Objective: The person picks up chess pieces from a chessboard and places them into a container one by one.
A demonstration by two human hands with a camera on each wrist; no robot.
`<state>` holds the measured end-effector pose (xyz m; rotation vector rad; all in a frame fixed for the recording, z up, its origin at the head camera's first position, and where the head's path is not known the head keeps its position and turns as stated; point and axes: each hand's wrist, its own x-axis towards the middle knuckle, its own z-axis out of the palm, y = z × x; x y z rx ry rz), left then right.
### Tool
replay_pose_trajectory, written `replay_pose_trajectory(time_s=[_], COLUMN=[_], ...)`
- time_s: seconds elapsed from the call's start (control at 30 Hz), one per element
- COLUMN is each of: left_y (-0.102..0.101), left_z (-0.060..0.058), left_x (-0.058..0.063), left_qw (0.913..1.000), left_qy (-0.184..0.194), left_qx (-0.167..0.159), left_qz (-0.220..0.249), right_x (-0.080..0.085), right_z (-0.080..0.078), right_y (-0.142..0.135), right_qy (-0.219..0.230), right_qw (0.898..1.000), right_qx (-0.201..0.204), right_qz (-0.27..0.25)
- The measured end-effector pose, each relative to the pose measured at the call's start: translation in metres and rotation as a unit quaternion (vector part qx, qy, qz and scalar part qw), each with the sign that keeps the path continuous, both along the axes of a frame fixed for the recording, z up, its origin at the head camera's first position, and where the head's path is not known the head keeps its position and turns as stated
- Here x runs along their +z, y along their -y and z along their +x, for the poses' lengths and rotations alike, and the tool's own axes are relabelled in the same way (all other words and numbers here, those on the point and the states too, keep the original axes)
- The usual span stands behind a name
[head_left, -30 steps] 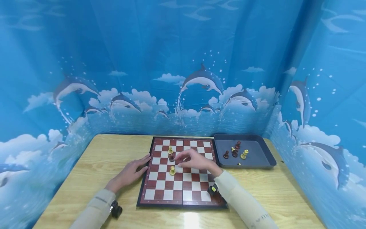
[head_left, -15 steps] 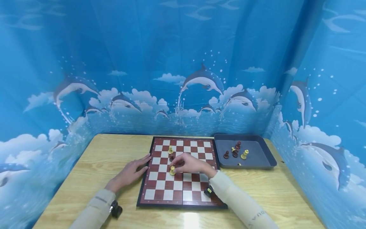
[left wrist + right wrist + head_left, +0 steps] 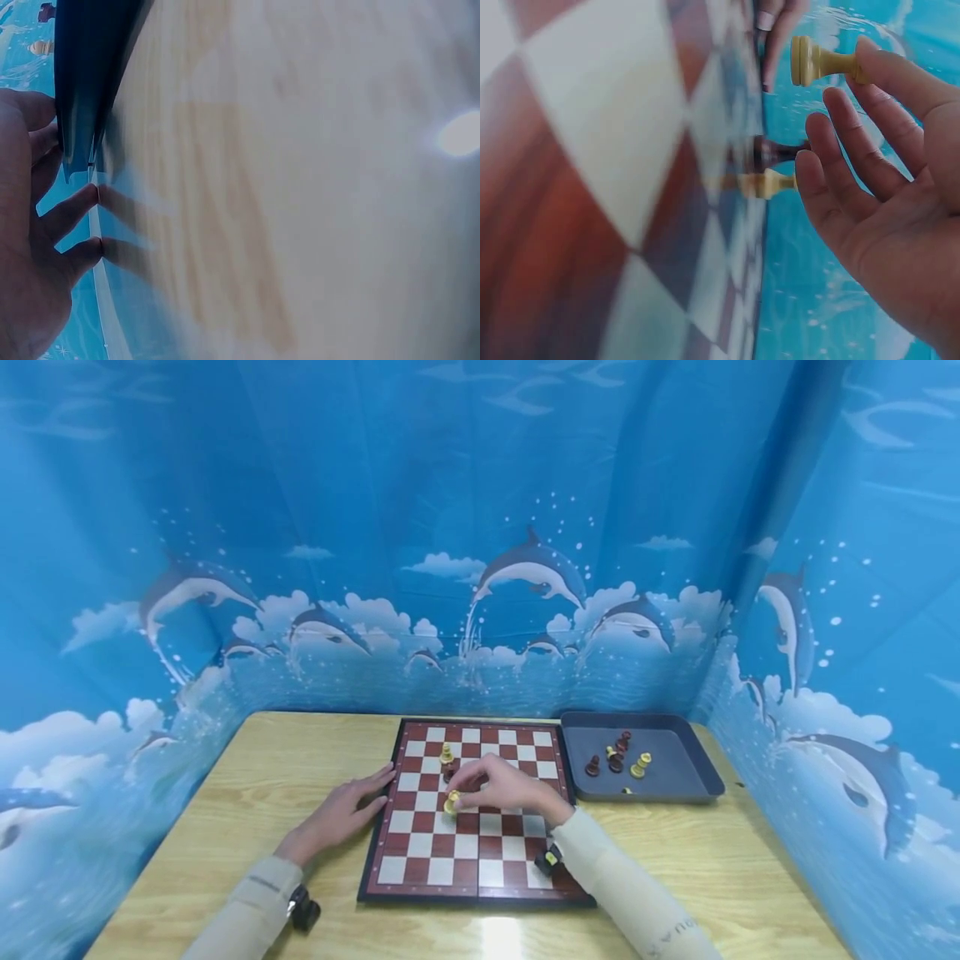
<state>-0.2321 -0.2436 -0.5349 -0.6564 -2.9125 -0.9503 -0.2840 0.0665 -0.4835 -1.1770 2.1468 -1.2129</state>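
Note:
On the red and white chessboard [image 3: 442, 847], my right hand [image 3: 504, 789] pinches a yellow chess piece [image 3: 450, 803] between thumb and fingertip. The right wrist view shows this piece [image 3: 814, 61] raised off the board, its top hidden by the fingers; the other fingers are spread loosely. Just beyond stand a dark red chess piece [image 3: 448, 773] and another yellow chess piece [image 3: 446, 753]. My left hand [image 3: 341, 810] rests against the board's left edge with fingers extended. In the left wrist view its fingers [image 3: 71, 214] touch the board's dark side [image 3: 86, 90].
Right of the board, a grey tray [image 3: 686, 777] holds several yellow and dark red chess pieces, among them a tall yellow one [image 3: 641, 765]. Both lie on a wooden table [image 3: 300, 752], backed by a blue dolphin curtain [image 3: 420, 527].
My right hand came toward me and to the left from near the dark red piece, took hold of the yellow chess piece and lifted it slightly. The left hand stays put.

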Motion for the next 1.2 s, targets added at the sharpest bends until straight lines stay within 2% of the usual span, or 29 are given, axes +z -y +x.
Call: replay_pose_trajectory(time_s=[0.3,0.53,0.73,0.97,1.2], left_y=[-0.001,-0.001,0.001,0.003,0.001], left_z=[0.000,-0.001,-0.001,0.000,-0.002], left_x=[0.003,0.003,0.000,-0.003,-0.003], left_qw=[1.0000,1.0000,1.0000,0.9996,0.9999], left_qy=[0.008,0.003,-0.004,-0.023,-0.012], left_qx=[0.002,-0.001,-0.006,-0.012,-0.009], left_qz=[-0.003,-0.005,-0.007,-0.006,-0.003], right_x=[0.017,0.051,0.067,0.074,0.079], right_z=[0.006,0.023,0.029,0.034,0.036], right_y=[-0.019,-0.048,-0.081,-0.112,-0.137], right_qy=[-0.033,-0.036,-0.039,-0.047,-0.045], right_qw=[0.999,0.993,0.981,0.965,0.949], right_qx=[-0.034,-0.103,-0.170,-0.233,-0.291], right_qz=[-0.023,-0.043,-0.081,-0.108,-0.112])
